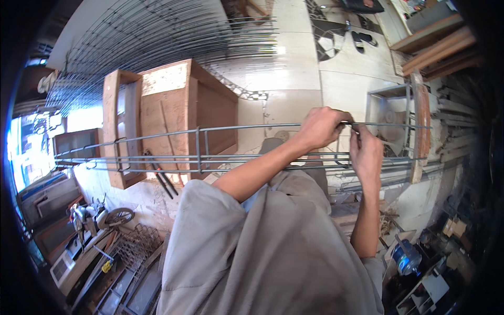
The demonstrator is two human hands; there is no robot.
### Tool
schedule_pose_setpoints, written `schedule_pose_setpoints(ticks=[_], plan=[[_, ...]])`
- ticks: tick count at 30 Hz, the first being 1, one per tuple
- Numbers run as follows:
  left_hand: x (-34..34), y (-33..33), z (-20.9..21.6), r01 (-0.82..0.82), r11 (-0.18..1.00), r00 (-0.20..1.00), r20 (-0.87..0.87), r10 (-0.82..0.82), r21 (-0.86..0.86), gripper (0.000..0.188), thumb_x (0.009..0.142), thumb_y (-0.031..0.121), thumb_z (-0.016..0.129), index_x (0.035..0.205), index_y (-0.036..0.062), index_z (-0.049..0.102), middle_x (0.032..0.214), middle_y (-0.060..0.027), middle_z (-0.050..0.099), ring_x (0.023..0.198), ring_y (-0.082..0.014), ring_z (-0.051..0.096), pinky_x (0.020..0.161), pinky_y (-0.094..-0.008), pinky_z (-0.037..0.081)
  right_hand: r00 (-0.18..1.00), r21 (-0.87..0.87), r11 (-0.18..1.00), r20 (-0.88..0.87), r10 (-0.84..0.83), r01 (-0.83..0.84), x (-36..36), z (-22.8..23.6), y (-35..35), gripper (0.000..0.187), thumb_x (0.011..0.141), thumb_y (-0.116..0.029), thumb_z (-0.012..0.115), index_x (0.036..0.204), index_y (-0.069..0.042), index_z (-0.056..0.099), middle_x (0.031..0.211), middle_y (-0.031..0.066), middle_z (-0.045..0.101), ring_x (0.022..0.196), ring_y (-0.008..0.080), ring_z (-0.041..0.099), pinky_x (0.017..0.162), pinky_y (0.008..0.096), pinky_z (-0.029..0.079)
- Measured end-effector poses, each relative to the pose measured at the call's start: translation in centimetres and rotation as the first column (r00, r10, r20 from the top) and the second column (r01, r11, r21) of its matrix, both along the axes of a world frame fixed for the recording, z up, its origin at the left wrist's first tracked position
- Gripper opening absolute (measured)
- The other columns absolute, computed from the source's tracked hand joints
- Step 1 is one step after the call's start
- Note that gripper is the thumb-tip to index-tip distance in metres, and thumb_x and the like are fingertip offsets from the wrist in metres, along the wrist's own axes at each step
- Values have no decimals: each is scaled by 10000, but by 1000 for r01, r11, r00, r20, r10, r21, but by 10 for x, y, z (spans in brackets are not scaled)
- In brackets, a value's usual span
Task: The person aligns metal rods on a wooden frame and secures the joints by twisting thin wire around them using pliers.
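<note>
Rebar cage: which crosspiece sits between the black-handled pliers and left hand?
Head view: a rectangular steel stirrup across the long rods, between the black-handled pliers and left hand.

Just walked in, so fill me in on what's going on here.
A person is working bare-handed on a long frame of metal rods. The left hand and right hand come together at its upper rod, fingertips close; what exactly they pinch is too small to tell. The frame stretches across a wooden cabinet on the left and a wooden board on the right. A dark-handled tool sits near the cabinet.
</note>
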State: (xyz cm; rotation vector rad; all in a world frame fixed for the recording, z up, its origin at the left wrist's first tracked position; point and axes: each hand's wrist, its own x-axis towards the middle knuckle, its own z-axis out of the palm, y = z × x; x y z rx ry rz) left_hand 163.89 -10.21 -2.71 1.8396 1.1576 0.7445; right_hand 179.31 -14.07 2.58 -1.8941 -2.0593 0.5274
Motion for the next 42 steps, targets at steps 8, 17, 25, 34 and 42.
schedule_pose_setpoints(ticks=[8, 17, 25, 34, 42], plan=[[-1, 0, 6, 53, 997, 998, 28, -52, -56, 289, 798, 9, 629, 1072, 62, 704, 996, -145, 707, 861, -328, 682, 776, -391, 541, 999, 75, 997, -40, 10, -7, 11, -3, -3, 108, 873, -95, 632, 931, -3, 637, 720, 208, 626, 646, 370, 623, 581, 436, 470], [1, 0, 4, 42, 999, 997, 64, -40, -30, 254, 805, 8, 630, 1048, 35, 697, 1042, -136, 696, 854, -327, 682, 771, -385, 539, 992, 125, 992, -125, -1, 17, 9, -17, -9, 138, 869, -76, 629, 979, 4, 653, 773, 214, 650, 674, 383, 639, 592, 437, 486], [9, -6, 8, -49, 999, 999, -13, 49, 13, 208, 813, 60, 638, 1013, 36, 690, 944, -152, 687, 853, -354, 662, 751, -427, 524, 987, 158, 987, -161, 21, 5, 11, -21, -8, 137, 864, -63, 629, 974, 11, 663, 712, 208, 635, 602, 348, 632, 557, 405, 480], [7, 2, 6, 19, 997, 999, 49, -15, -75, 193, 836, 54, 662, 1023, 12, 674, 926, -158, 715, 759, -301, 699, 690, -376, 537, 964, -18, 999, -263, 24, -30, 19, -4, 4, 123, 855, -63, 616, 928, 27, 659, 737, 242, 634, 696, 406, 641, 609, 456, 505], [8, 7, 14, 46, 979, 999, 11, -45, -200, 218, 841, 71, 679, 1047, 3, 707, 975, -169, 716, 797, -268, 714, 724, -359, 549, 954, -42, 995, -291, 74, -90, 24, -4, 9, 107, 853, -66, 619, 906, 21, 654, 777, 248, 646, 726, 409, 646, 631, 453, 514]])
